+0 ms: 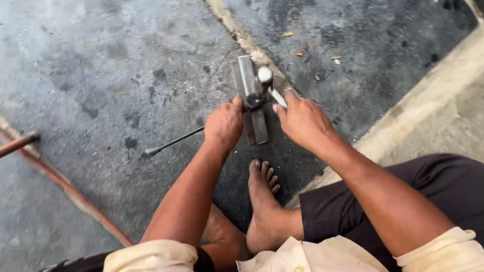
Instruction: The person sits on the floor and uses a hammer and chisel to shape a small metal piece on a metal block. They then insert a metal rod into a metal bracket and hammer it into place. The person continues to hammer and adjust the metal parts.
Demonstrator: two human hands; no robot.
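Metal bracket: a short grey steel piece [252,101] lies flat on the dark concrete floor [96,79], its long side pointing away from the person, right beside a pale seam line in the floor.
Left hand: the left hand [224,124] sits at the bracket's left edge, fingers curled tight, knuckles up; what exactly they grip is hidden under the hand.
Thin rod: a slim dark rod [173,141] runs out from under the left hand to the left, low over the floor, its far tip resting on the concrete.
Right hand: the right hand [303,120] is at the bracket's right side, fingers pinched on a small bright metal tool [278,97] that angles up toward the bracket.
Round knob: a shiny rounded metal head [265,75] stands on the bracket's upper right, just above the two hands.
Bare foot: one bare foot [263,203] is planted on the floor just behind the bracket, toes pointing at it, not touching.
Rusty pipes: reddish pipes [45,167] lie well apart on the left.
Clothing: dark trousers [418,186], cream shirt [306,268].
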